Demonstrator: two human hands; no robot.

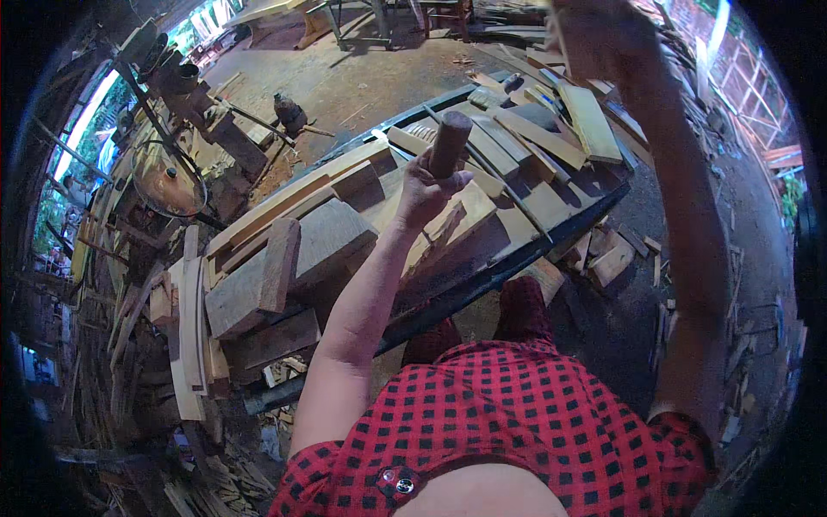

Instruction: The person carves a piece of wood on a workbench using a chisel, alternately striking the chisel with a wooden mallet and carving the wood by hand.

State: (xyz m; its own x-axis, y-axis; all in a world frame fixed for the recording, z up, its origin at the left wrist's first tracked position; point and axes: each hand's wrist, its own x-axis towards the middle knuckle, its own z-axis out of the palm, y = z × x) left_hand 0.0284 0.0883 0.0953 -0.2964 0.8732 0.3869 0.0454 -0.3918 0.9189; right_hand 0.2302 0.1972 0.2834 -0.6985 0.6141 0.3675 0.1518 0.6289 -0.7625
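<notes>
My left hand (429, 191) is closed round a thick, dark, round wooden handle (451, 142), held tilted above the workbench. What lies at the handle's lower end is hidden by the fist. Under and beside that hand are pale boards (457, 228) on the bench. My right arm is raised at the far right. The right hand (594, 43) reaches the top edge, dim and smeared, so its fingers and anything in them do not show clearly.
The long dark-edged workbench (517, 271) carries many loose boards, with a thick grey-brown beam (332, 237) at its left. Offcuts (612, 258) lie on the floor at right. Scrap wood is heaped at far left, near a round clear guard-like disc (170, 185). A dark pot-like object (289, 112) stands beyond the bench.
</notes>
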